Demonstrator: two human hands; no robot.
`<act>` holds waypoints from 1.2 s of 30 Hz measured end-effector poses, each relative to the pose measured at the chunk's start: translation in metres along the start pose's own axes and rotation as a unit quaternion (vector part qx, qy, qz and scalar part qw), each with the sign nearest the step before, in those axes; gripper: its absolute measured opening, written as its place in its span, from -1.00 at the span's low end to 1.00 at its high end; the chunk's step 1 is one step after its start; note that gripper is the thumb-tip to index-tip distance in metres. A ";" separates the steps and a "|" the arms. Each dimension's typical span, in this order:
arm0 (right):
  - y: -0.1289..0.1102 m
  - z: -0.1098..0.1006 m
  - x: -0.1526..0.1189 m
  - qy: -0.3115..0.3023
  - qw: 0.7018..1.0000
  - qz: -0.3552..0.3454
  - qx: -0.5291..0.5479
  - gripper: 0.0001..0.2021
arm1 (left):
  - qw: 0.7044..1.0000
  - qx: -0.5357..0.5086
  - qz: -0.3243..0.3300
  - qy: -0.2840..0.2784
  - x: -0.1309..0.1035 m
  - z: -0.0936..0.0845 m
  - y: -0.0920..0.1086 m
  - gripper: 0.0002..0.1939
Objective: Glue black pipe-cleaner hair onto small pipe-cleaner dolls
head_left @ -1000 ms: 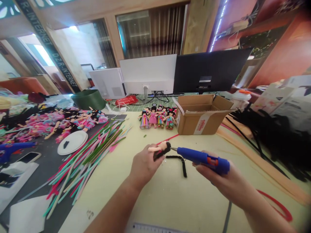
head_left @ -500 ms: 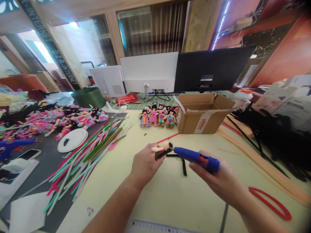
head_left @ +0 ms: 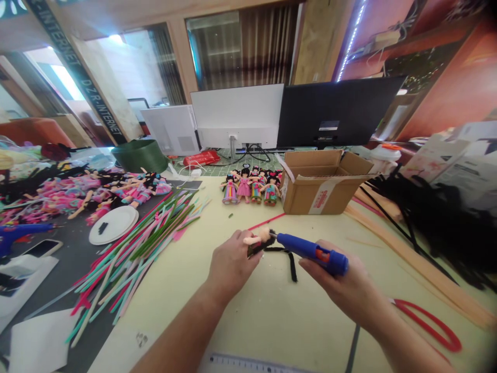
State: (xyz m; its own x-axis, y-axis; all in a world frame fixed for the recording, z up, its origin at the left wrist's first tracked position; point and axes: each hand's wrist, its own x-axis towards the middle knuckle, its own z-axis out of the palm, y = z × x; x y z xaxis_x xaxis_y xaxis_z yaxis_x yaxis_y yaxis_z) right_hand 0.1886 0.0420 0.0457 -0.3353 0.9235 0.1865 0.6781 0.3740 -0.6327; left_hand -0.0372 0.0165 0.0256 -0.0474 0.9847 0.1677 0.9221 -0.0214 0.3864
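Note:
My left hand [head_left: 233, 263] is closed around a small doll [head_left: 264, 235] with a pale head and black hair, over the middle of the table. My fingers cover most of its body. In my right hand [head_left: 341, 277] is a blue glue gun [head_left: 306, 249], its metal tip at the doll's head beside the black hair; whether glue is coming out is too small to see. A black pipe cleaner strip [head_left: 292, 265] lies bent on the table just beyond my hands. Red-handled scissors [head_left: 430, 321] rest by my right forearm, their blades mostly hidden.
Finished dolls [head_left: 248, 187] stand beside an open cardboard box [head_left: 322, 194]. Coloured pipe cleaners [head_left: 143, 254], a white plate [head_left: 112, 226], a second blue glue gun [head_left: 23, 233] and a heap of dolls [head_left: 73, 191] are left. Black strands [head_left: 438, 223] lie right; a ruler [head_left: 248, 363] lies in front.
The view has shifted very slightly. Both hands hold nearly the same pose, with the glue gun's tip still at the doll's head.

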 end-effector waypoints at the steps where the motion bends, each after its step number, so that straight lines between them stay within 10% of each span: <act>1: 0.000 0.000 0.000 0.003 1.000 -0.001 -0.001 -0.64 | 1.000 0.002 -0.002 -0.003 0.000 0.000 0.000 -0.71; 36: -0.003 0.005 0.000 0.009 1.000 0.003 -0.018 -0.67 | 0.999 0.032 -0.017 -0.005 0.001 -0.003 0.002 -0.78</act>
State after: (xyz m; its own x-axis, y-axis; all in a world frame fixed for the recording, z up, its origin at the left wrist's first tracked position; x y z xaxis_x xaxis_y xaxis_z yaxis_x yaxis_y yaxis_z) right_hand 0.1839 0.0407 0.0439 -0.3196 0.9267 0.1979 0.7031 0.3719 -0.6061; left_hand -0.0362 0.0164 0.0295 -0.0746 0.9865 0.1456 0.9425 0.0220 0.3336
